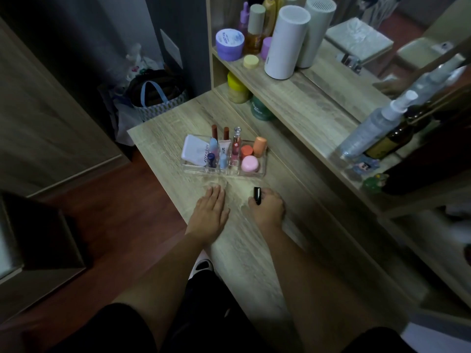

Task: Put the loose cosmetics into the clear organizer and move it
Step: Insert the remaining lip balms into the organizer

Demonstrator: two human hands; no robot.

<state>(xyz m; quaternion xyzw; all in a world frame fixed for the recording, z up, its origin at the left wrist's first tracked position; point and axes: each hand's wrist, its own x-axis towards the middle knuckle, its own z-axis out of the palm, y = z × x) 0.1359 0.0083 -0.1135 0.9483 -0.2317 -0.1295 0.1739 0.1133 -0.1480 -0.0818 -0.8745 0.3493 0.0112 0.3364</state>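
One loose item is left outside, as far as the head view shows: a black lipstick (257,196), held upright in the right hand (267,208), whose fingers (254,202) are curled shut around its lower part, just in front of the clear organizer (251,175). The left hand (210,208) lies flat on the counter (254,250) with fingers stretched out and together, holding nothing, close to the organizer's near edge but apart from it.

The organizer sits on the counter toward its far left corner. It is already crowded: a white pouch (195,150) in the left section, several tubes (224,154) standing in the middle slots, and pink and orange pots (250,163) in the right section.

Judging from this, the main risk is the drop-in. Free slots look few, so pushing the lipstick down among the standing tubes could tip one over or knock it out. The clear walls are hard to see in this dim light, so the lipstick could catch the rim and fall. Moving the organizer afterwards is the other hazard: the tall tubes stand well above the low walls, and a tilt or a quick slide toward the nearby counter edge could spill them onto the floor.
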